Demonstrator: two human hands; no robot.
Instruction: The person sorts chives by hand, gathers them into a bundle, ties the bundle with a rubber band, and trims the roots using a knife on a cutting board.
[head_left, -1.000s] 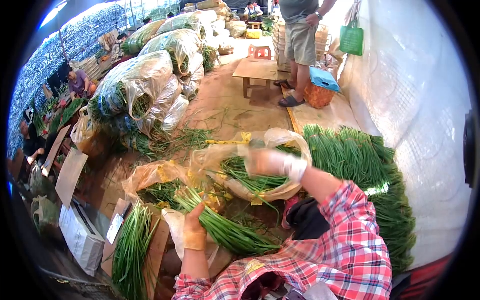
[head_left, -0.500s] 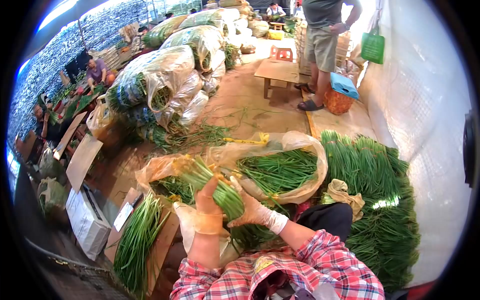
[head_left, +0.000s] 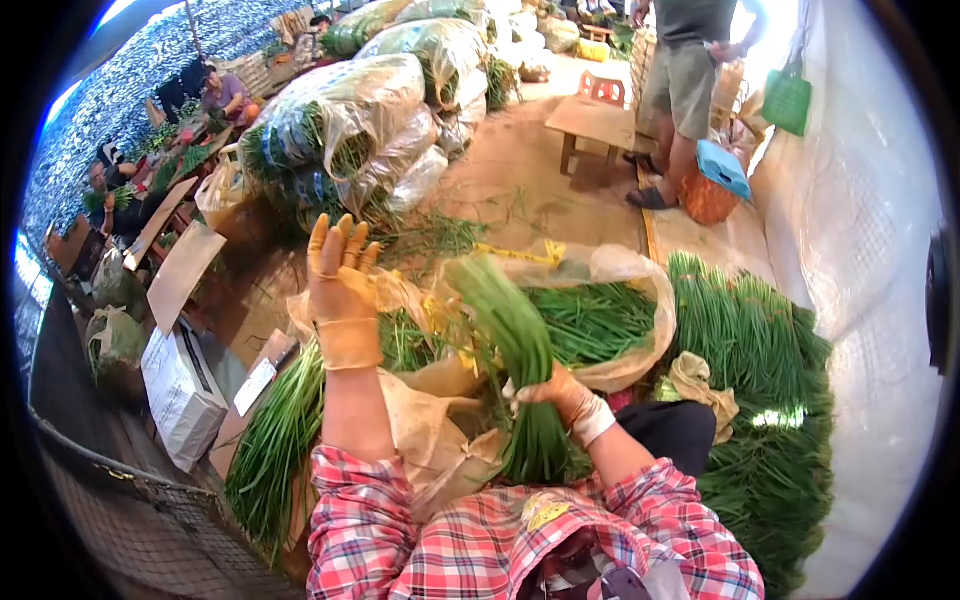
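My right hand (head_left: pixel 562 396), in a pale glove, is closed around a bunch of long green chives (head_left: pixel 515 345). The bunch stands nearly upright over my lap, its top blurred. My left hand (head_left: pixel 343 285), in an orange-stained glove, is raised on the left with fingers spread and nothing in it. Behind the bunch, an open plastic bag (head_left: pixel 655 300) holds more chives (head_left: pixel 595 318). Loose chives (head_left: pixel 275 445) lie on a board below and left of my left hand. A beige cloth sack (head_left: pixel 440 425) lies between my forearms.
Stacked chives (head_left: pixel 750 350) fill the right side, with a crumpled cloth (head_left: pixel 705 390) on them. A white box (head_left: pixel 182 395) stands left. Large wrapped bales (head_left: pixel 350 110), a low wooden table (head_left: pixel 592 122) and a standing person (head_left: pixel 690 90) are farther back. Other people sit far left.
My left hand has let go of the chives and moved up and left, its fingers opening. My right hand keeps the bunch, now more upright and farther right. The view has shifted slightly.
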